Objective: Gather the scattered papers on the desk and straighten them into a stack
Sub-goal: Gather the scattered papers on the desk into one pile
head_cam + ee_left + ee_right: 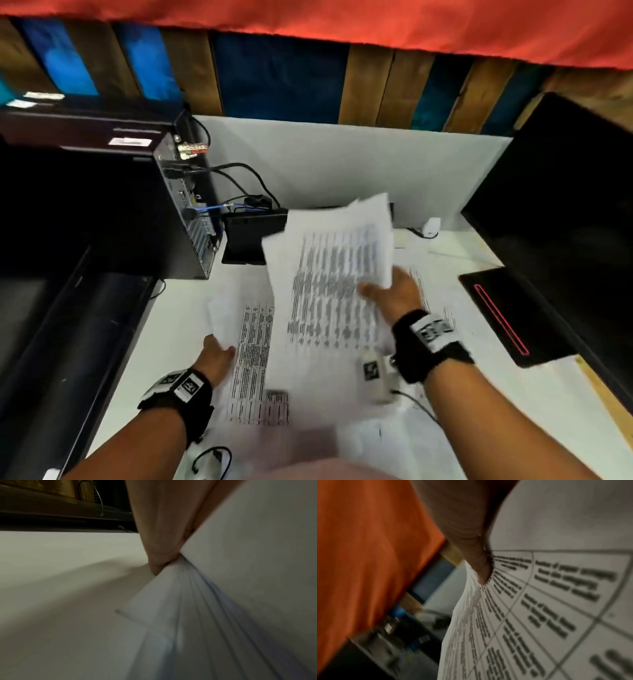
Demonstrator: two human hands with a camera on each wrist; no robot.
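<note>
Two hands grip papers: right hand [390,294] lifts a sheaf [332,274], left hand [215,356] pinches sheets [253,359] on the table [342,161] beside it; edges need aligning.

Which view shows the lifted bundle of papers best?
Head view: the lifted papers show whole, held by the right hand. Right wrist shows only a blurred printed page. In the left wrist view I can't tell which sheets show.
</note>
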